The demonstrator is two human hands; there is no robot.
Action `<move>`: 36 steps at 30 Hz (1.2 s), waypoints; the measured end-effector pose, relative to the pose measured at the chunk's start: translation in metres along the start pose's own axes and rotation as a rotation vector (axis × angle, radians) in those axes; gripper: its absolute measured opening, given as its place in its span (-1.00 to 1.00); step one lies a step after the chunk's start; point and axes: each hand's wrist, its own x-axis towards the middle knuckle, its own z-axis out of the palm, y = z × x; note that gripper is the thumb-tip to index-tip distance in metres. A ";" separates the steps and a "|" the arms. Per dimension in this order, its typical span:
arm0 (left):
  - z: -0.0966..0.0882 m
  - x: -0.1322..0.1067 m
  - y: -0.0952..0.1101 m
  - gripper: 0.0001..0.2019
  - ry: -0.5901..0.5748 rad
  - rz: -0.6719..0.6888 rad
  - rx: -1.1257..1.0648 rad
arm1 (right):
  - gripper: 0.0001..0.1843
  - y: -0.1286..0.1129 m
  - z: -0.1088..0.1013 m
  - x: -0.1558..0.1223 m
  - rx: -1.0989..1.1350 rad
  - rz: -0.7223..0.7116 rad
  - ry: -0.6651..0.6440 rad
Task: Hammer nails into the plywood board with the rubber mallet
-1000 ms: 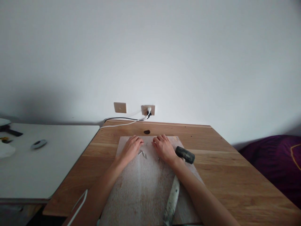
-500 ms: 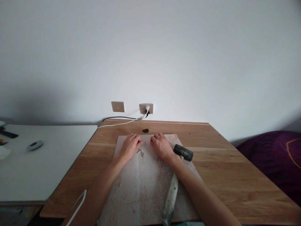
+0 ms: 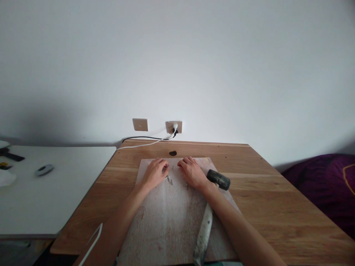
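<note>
My left hand point(image 3: 154, 173) rests on a pale worn board point(image 3: 172, 218) lying on a wooden table point(image 3: 263, 199). Its fingers curl down near a few small metal nails point(image 3: 169, 180). My right hand point(image 3: 193, 172) lies on the board just right of the nails, fingers bent, with a gap between the two hands. I cannot make out whether either hand pinches anything. A hammer point(image 3: 210, 201) with a dark head and paint-stained handle lies under my right forearm.
A white table point(image 3: 55, 192) at the left carries a tape roll point(image 3: 44, 169) and dark items. A wall socket point(image 3: 174, 126) with white and black cables sits behind the wooden table. A purple cushion point(image 3: 324, 184) lies at the right.
Both hands stay on the board by the nails with hardly any movement. Only the camera view shifts slightly.
</note>
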 end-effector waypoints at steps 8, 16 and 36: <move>-0.002 0.001 -0.002 -0.91 0.031 -0.031 -0.064 | -0.84 -0.001 -0.003 0.000 0.026 0.011 -0.010; -0.003 -0.001 0.002 -0.69 -0.012 0.055 -0.157 | -0.79 0.003 0.002 0.000 0.062 0.003 0.026; -0.007 -0.004 0.012 -0.81 -0.050 0.130 -0.243 | -0.75 -0.004 -0.012 -0.003 0.355 -0.174 -0.013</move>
